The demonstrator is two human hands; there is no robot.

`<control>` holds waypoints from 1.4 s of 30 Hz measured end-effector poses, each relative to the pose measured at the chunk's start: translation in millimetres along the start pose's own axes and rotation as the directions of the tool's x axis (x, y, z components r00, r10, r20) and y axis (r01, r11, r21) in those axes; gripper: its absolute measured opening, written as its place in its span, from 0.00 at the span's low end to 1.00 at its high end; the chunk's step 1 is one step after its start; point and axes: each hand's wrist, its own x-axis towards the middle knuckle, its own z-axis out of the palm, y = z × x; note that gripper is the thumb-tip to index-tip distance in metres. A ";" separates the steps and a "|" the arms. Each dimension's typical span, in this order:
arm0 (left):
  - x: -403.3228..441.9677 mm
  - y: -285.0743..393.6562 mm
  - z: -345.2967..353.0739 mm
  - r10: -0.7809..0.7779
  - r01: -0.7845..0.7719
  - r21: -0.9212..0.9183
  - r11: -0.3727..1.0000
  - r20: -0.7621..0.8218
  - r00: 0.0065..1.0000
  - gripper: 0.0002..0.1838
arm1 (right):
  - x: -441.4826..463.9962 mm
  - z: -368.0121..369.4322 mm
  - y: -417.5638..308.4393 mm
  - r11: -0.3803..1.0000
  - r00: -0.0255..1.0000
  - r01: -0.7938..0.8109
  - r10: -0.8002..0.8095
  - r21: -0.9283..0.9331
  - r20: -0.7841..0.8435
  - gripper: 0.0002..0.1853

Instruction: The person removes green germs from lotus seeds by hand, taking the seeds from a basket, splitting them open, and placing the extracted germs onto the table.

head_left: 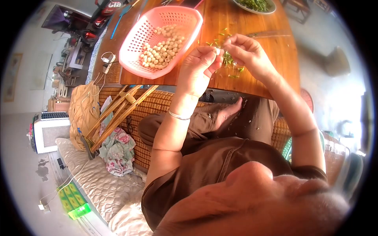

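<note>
Over the table edge, my left hand (201, 69) has thumb and fingers pinched on a small whitish seed (217, 51), which looks like a lotus seed. Close beside it, my right hand (249, 55) is closed, thumb against fingertips. Whatever lies between those fingertips is too small to make out. Left of my hands stands a pink perforated basket (128, 49) holding many round cream seeds (159, 55). Thin green slivers (228, 59) lie scattered on the wood under and between my hands.
A plate (269, 11) of green bits sits at the far edge of the wooden table (271, 51). A knife (269, 34) lies beyond my right hand. Wooden crutches (118, 114) lean on the woven bench at left, near a floral cloth (118, 151).
</note>
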 end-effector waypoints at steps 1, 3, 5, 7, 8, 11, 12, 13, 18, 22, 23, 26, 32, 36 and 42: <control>0.3 -1.4 0.3 -0.002 0.002 -0.001 1.000 0.000 1.000 0.06 | -0.6 1.1 -0.7 1.000 1.000 0.024 -0.024 0.013 -0.014 0.09; 0.3 -4.0 1.2 0.030 -0.031 -0.017 0.999 -0.029 0.999 0.06 | -1.0 0.0 -1.5 1.000 1.000 0.024 -0.024 -0.006 0.002 0.09; -0.1 -6.0 3.6 0.043 -0.043 -0.010 0.999 -0.053 0.998 0.07 | -1.4 -0.8 -0.9 0.999 1.000 0.025 -0.024 -0.025 0.020 0.08; 0.1 -8.2 4.4 0.057 -0.057 -0.002 0.998 -0.078 0.995 0.07 | -1.5 -1.4 0.4 0.998 0.999 0.027 -0.026 -0.059 0.019 0.08; 0.5 -9.3 4.1 0.078 -0.077 0.015 0.997 -0.072 0.994 0.08 | -2.1 -1.2 0.0 0.998 0.999 0.026 -0.025 -0.060 0.019 0.08; 2.3 -13.7 4.1 0.135 -0.129 0.065 0.989 -0.084 0.987 0.08 | -3.6 -0.7 -0.5 0.988 0.999 0.037 -0.036 -0.147 0.007 0.08; 2.6 -15.5 4.6 0.170 -0.160 0.099 0.982 -0.101 0.980 0.08 | -3.4 -0.6 1.4 0.984 0.998 0.056 -0.055 -0.170 0.009 0.07; 2.7 -16.8 5.9 0.171 -0.161 0.098 0.982 -0.102 0.980 0.08 | -3.3 0.0 1.7 0.978 0.997 0.076 -0.075 -0.194 0.013 0.07; 1.0 -22.6 10.6 0.339 -0.275 0.409 0.870 -0.092 0.936 0.07 | -5.3 5.1 -1.4 0.963 0.993 0.105 -0.114 -0.248 -0.024 0.08; 3.3 -30.9 9.7 0.434 -0.363 0.467 0.806 -0.050 0.899 0.08 | -4.8 5.0 3.3 0.942 0.992 0.098 -0.119 -0.322 -0.045 0.06; 4.6 -32.7 7.0 0.516 -0.422 0.589 0.690 0.009 0.856 0.09 | -4.8 5.2 3.0 0.941 0.992 0.098 -0.118 -0.323 -0.044 0.06; 7.0 -35.8 6.8 0.629 -0.502 0.722 0.476 0.119 0.768 0.11 | -5.0 5.7 2.6 0.958 0.996 0.035 -0.055 -0.285 -0.063 0.07; 11.4 -41.6 8.0 0.741 -0.543 0.795 0.271 0.188 0.645 0.13 | -5.0 4.1 4.9 0.986 0.996 -0.075 0.068 -0.148 -0.049 0.07; 11.1 -44.3 6.9 0.748 -0.534 0.798 0.278 0.169 0.642 0.13 | -4.5 3.1 8.4 0.994 0.997 -0.075 0.073 -0.081 -0.028 0.07; 8.1 -41.7 8.7 0.767 -0.526 0.835 0.163 0.228 0.600 0.14 | -6.9 3.6 6.0 0.996 0.999 -0.049 0.049 -0.071 0.001 0.06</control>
